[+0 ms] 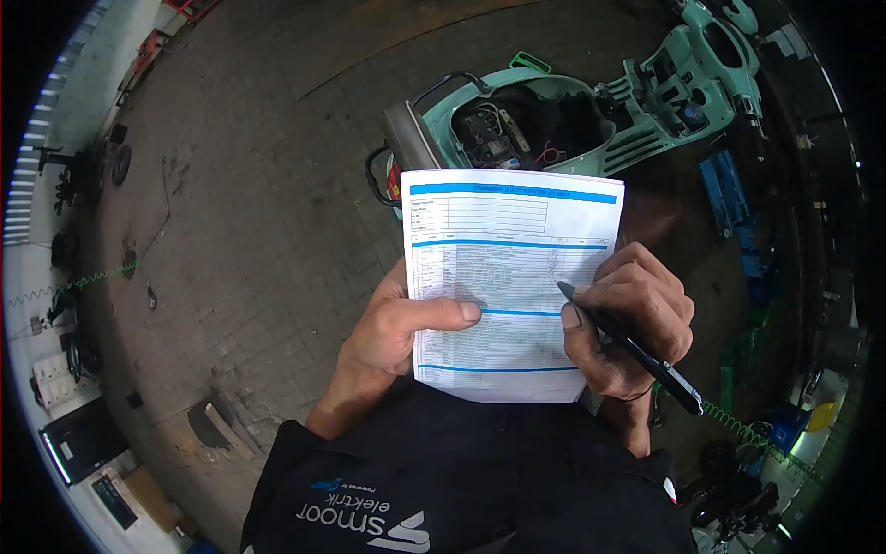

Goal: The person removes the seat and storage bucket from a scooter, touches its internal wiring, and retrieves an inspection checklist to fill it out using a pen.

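A stack of printed inspection sheets [508,355] with blue header bars and a table of small text is held up in front of my chest. My left hand [397,323] grips its left edge, thumb lying on top and the fingers hidden underneath. Between the thumb and fingers of my right hand [637,319] is a black pen [646,360], its tip over the right part of the page. I cannot tell whether the tip touches the paper. Handwritten marks show in a column just above the tip.
Beyond the paper stands a mint-green scooter [637,138] with its seat compartment open and wiring visible inside. A blue metal stand [724,198] is at the right. Green coiled hoses [757,443] hang at both sides. A bench with a monitor [83,441] lines the left.
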{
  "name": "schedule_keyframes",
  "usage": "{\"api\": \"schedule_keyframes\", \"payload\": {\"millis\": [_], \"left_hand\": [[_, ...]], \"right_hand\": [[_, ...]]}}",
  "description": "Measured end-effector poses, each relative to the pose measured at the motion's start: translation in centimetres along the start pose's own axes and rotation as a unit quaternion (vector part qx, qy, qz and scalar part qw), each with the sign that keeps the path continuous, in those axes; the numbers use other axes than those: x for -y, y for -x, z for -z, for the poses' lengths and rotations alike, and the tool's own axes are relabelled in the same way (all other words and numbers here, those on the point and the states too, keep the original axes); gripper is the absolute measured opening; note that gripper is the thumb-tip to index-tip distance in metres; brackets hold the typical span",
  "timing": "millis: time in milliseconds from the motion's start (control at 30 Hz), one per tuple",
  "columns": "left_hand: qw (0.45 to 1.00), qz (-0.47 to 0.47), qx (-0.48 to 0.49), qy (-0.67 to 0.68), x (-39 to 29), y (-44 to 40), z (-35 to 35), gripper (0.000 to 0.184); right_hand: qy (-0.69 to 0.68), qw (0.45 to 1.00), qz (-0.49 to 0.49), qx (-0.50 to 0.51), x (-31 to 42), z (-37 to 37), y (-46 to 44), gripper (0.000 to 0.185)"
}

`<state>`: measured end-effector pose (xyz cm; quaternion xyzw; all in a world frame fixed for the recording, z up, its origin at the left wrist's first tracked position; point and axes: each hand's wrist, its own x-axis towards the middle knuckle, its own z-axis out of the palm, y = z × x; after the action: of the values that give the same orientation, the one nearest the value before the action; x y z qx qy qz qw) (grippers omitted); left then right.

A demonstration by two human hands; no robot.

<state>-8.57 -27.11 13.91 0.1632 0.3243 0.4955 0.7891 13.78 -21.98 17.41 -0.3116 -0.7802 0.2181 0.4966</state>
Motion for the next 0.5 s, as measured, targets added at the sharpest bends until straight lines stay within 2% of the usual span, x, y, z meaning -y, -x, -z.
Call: {"api": "schedule_keyframes", "payload": {"millis": [500], "left_hand": [[1.0,0.004,0.0,-0.011,-0.01,0.4,-0.38,0.073]], "right_hand": [[0.028,0.999,0.009,0.022,0.64,0.31,0.4,0.027]]}}
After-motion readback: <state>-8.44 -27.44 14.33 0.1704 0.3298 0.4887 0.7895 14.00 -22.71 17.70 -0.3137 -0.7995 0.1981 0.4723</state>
